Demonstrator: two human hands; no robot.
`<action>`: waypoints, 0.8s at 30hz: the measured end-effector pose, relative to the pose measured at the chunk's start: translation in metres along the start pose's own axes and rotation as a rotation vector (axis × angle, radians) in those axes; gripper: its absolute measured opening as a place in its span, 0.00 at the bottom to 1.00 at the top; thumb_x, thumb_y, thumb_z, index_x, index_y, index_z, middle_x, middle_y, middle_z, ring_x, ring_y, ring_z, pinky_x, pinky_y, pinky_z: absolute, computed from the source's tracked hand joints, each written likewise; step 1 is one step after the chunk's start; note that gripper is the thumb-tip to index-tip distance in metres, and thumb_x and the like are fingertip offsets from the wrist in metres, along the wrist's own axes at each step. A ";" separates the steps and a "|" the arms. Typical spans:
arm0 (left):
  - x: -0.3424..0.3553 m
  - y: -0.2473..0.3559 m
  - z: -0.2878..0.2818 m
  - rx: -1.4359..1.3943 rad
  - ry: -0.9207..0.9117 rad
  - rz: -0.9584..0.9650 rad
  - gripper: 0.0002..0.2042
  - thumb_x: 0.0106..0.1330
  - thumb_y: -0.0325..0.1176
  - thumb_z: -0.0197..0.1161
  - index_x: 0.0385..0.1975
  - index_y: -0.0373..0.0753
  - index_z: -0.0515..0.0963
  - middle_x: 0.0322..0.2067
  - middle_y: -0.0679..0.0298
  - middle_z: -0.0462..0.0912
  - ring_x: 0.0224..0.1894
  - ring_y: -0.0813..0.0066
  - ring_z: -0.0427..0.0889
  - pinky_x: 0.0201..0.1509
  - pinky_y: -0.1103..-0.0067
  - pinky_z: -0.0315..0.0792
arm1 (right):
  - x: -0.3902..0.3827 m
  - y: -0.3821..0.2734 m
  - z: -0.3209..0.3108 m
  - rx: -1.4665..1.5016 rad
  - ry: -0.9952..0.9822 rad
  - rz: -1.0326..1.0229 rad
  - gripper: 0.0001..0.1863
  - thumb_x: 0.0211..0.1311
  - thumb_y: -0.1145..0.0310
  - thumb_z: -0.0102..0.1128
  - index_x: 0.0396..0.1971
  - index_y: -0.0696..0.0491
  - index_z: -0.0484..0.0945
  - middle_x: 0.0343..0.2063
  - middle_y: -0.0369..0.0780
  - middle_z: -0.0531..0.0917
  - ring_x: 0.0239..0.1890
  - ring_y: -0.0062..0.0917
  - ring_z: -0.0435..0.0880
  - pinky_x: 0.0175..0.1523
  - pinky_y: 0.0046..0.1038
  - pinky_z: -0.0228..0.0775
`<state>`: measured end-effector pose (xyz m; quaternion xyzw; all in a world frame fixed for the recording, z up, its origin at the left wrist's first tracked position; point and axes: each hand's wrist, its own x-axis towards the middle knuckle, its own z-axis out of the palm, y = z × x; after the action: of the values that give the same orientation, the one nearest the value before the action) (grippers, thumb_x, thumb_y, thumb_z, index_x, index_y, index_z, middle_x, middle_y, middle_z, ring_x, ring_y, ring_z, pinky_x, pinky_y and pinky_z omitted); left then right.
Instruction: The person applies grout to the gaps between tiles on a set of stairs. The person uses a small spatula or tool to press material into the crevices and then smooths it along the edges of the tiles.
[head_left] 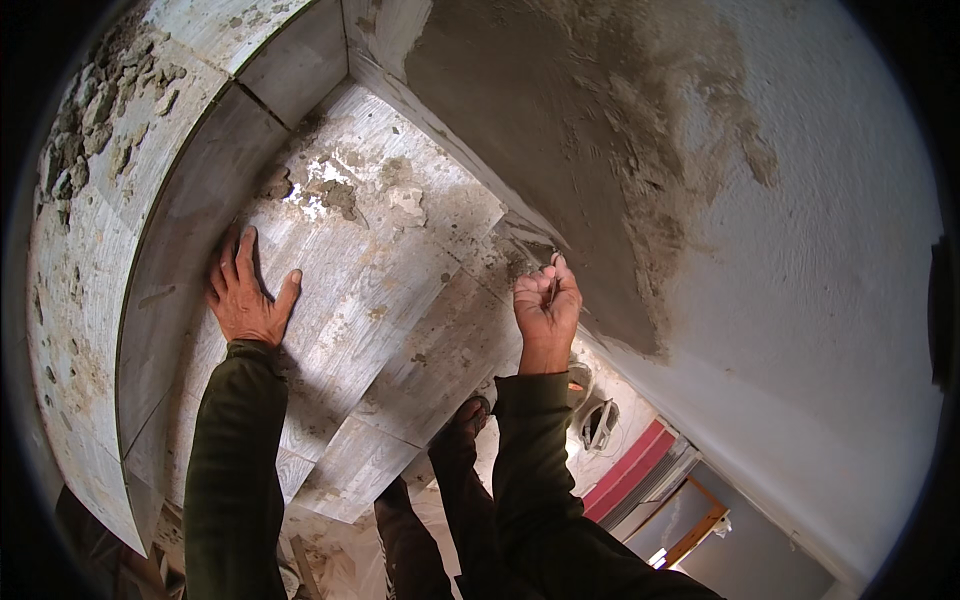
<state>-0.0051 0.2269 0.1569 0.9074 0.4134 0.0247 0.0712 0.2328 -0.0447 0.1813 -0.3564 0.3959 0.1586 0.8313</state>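
My left hand [245, 295] lies flat with its fingers spread, resting on the dusty wood-look tiles [350, 310] beside the raised tiled edge. Near the foot of the wall, my right hand [547, 305] is closed, palm side showing, around what looks like a small trowel [530, 234]. Its thin, mortar-smeared blade reaches toward the corner of wall and floor. Most of its handle is hidden in my fingers. Just past that hand, a patch of wet grey mortar [520, 110] covers the lower wall.
Mortar crumbs [342, 199] lie on the far tiles. Broken rubble [88, 120] covers part of the raised ledge [110, 240] at left. A white wall [800, 230] rises at right. Below are my feet, a round container [599, 425] and a red strip [630, 467].
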 end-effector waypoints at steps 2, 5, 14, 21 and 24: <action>0.000 0.000 0.000 -0.005 -0.001 -0.003 0.41 0.52 0.62 0.60 0.66 0.52 0.59 0.64 0.60 0.61 0.64 0.55 0.60 0.65 0.54 0.50 | -0.002 0.000 0.001 -0.035 0.004 -0.012 0.03 0.62 0.71 0.59 0.33 0.53 0.76 0.17 0.30 0.74 0.17 0.16 0.68 0.27 0.22 0.60; 0.000 0.000 -0.001 -0.005 -0.010 -0.006 0.41 0.52 0.62 0.59 0.66 0.52 0.58 0.64 0.60 0.61 0.64 0.55 0.60 0.65 0.53 0.50 | -0.003 -0.002 0.002 -0.020 -0.014 0.006 0.03 0.62 0.71 0.59 0.33 0.53 0.75 0.17 0.30 0.74 0.17 0.16 0.68 0.27 0.22 0.60; 0.000 -0.001 0.001 0.000 -0.010 0.008 0.41 0.54 0.62 0.57 0.67 0.53 0.56 0.65 0.57 0.60 0.65 0.52 0.58 0.66 0.53 0.49 | -0.008 -0.004 0.006 0.016 0.013 0.008 0.03 0.62 0.73 0.59 0.32 0.56 0.76 0.17 0.33 0.74 0.18 0.19 0.67 0.27 0.23 0.59; -0.001 -0.004 0.002 -0.001 -0.016 0.005 0.41 0.54 0.63 0.57 0.67 0.53 0.56 0.65 0.57 0.59 0.65 0.52 0.58 0.66 0.53 0.49 | -0.013 -0.003 0.009 -0.012 0.020 -0.003 0.03 0.62 0.72 0.59 0.33 0.53 0.76 0.16 0.31 0.74 0.17 0.17 0.68 0.27 0.22 0.61; 0.000 -0.003 0.002 -0.003 -0.013 0.005 0.40 0.55 0.63 0.57 0.67 0.53 0.56 0.65 0.57 0.59 0.64 0.52 0.59 0.66 0.53 0.49 | -0.015 -0.005 0.010 -0.005 0.005 -0.012 0.03 0.62 0.72 0.59 0.33 0.53 0.76 0.16 0.31 0.75 0.17 0.17 0.68 0.28 0.22 0.61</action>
<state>-0.0070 0.2282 0.1546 0.9085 0.4107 0.0198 0.0749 0.2316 -0.0411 0.1993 -0.3614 0.3954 0.1536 0.8303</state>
